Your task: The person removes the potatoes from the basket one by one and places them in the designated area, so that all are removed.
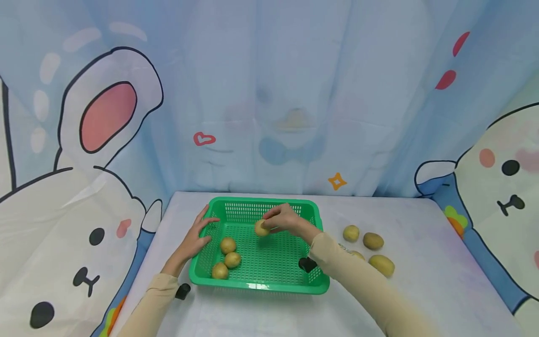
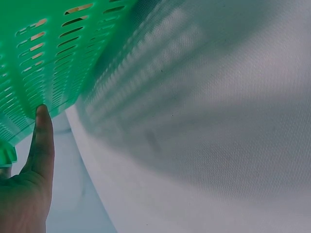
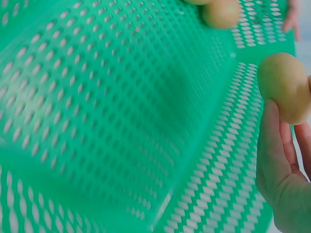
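A green plastic basket (image 1: 278, 284) with slotted walls stands on the table. At its left side, my left hand (image 1: 194, 241) grips the rim, with some fingers over the edge; in the left wrist view a straight finger (image 2: 43, 141) lies along the outside wall. My right hand (image 1: 287, 219) reaches in over the right side and pinches a round yellow potato (image 1: 259, 229) above the basket floor. The right wrist view shows this potato (image 3: 283, 87) at the fingertips. Three more potatoes (image 1: 232, 260) lie inside along the left.
Several loose potatoes (image 1: 373, 241) lie on the white table (image 1: 421, 290) right of the basket, one partly hidden by the right sleeve (image 1: 349, 267). A blue cartoon-printed curtain (image 1: 294, 70) hangs behind the table and at its sides.
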Motion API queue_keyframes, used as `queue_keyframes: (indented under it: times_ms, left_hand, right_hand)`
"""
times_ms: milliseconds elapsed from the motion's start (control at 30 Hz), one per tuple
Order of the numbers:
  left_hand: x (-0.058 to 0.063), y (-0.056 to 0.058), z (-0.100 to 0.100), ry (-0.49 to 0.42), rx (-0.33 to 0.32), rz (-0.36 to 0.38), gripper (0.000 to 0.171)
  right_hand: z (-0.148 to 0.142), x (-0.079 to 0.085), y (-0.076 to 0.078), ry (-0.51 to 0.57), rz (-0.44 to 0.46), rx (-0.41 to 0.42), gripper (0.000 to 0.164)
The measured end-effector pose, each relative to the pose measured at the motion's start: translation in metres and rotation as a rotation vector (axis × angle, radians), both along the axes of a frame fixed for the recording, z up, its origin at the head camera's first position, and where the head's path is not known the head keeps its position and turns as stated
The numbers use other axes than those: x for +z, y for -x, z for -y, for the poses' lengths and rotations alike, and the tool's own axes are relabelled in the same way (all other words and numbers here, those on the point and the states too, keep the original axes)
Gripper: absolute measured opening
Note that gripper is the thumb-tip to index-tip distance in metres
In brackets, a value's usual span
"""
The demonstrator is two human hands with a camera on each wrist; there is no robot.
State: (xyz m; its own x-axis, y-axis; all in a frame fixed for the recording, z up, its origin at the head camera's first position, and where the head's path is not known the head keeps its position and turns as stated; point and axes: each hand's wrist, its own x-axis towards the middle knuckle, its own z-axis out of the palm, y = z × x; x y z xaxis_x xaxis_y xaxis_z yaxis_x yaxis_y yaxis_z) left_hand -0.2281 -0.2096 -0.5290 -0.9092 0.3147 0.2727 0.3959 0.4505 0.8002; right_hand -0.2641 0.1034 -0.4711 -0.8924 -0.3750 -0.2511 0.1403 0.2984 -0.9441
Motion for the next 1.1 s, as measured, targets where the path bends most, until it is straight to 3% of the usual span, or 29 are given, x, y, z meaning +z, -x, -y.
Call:
queue_keyframes:
  times_ms: [267, 433, 633, 833, 1033, 1100]
  left_hand:
    - [0.000, -0.001, -0.002, 0.010, 0.004, 0.000, 0.057]
    - [0.000, -0.001, 0.001, 0.011, -0.015, 0.017, 0.057]
    - [-0.001, -0.001, 0.003, -0.011, -0.019, 0.035, 0.059]
    - [0.000, -0.002, 0.003, 0.000, -0.018, 0.033, 0.059]
    - [0.032, -0.018, -0.008, -0.033, -0.018, 0.052, 0.054]
    - [0.037, -0.021, -0.010, -0.041, -0.018, 0.052, 0.054]
  right_hand:
    - [-0.069, 0.023, -0.007, -0.008, -0.013, -0.004, 0.033]
    - [-0.125, 0.028, -0.017, -0.058, -0.015, -0.056, 0.042]
    - [-0.187, 0.026, -0.034, -0.139, 0.008, -0.152, 0.052]
    - [-0.232, 0.011, -0.053, -0.199, 0.060, -0.213, 0.056]
    - [-0.263, -0.007, -0.070, -0.194, 0.098, -0.247, 0.055]
    - [-0.272, -0.014, -0.075, -0.199, 0.105, -0.258, 0.055]
